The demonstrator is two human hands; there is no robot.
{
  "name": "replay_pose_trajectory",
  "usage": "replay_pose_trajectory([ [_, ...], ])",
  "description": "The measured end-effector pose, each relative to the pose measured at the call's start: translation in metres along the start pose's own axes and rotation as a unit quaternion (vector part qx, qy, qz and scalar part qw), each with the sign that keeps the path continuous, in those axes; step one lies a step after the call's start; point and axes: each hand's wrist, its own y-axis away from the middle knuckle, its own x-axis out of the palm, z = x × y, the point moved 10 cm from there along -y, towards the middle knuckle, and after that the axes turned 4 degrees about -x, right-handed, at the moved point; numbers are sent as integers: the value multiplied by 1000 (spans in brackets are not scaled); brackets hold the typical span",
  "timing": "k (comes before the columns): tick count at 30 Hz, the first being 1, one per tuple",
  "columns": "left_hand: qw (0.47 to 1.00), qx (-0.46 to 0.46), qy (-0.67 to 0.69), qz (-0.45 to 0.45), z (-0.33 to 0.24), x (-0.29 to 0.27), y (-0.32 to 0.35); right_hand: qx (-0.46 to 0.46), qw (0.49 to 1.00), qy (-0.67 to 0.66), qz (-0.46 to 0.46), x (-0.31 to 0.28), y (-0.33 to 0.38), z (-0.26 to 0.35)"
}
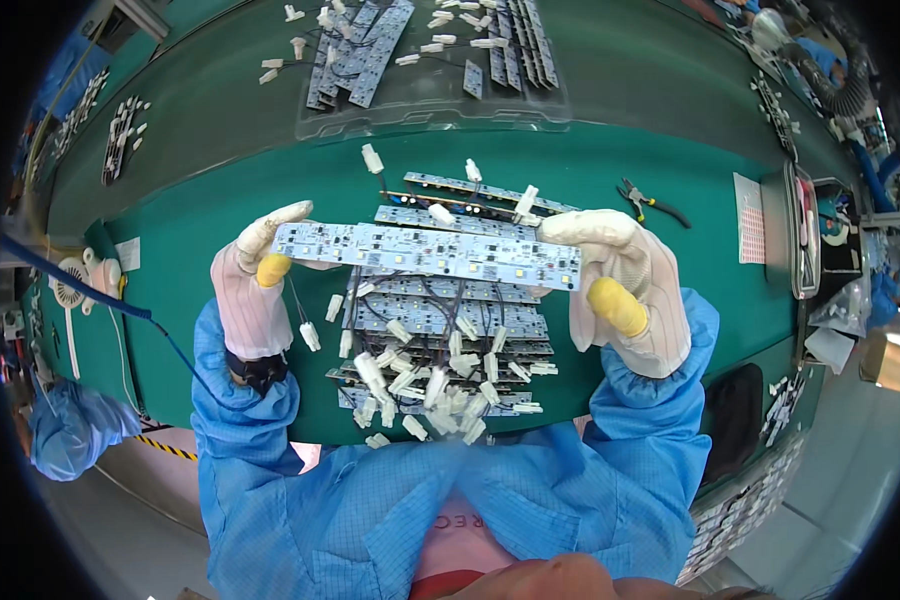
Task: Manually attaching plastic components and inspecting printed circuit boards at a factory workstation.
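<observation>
Between my two gloved hands I hold a long white LED circuit board [425, 252], its component side up and its right end a little nearer to me. My left hand [263, 258] pinches the left end, with a yellow cover on the thumb. On the right end my right hand [615, 275] is closed, also with a yellow-covered thumb. A wire with a white connector [310, 336] hangs near the left end. Below the held board lies a stack of similar boards [445, 318] with many white connectors at its near side. Several more boards [460, 215] lie just beyond it.
A clear plastic tray [435, 122] with wired boards stands at the far side. Pliers [655, 203] lie at the right, near a printed sheet [750, 218] and a metal box [803, 230]. A small white fan [74, 282] stands left. A blue coiled cord [80, 285] crosses the left side.
</observation>
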Motion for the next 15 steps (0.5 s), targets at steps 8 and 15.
replay_pose_trajectory([
  [8,998,-4,55,-5,1,2,4,22,997,73,-15,-13,3,-7],
  [15,995,29,93,4,-8,1,8,22,997,59,-35,-16,2,-11],
])
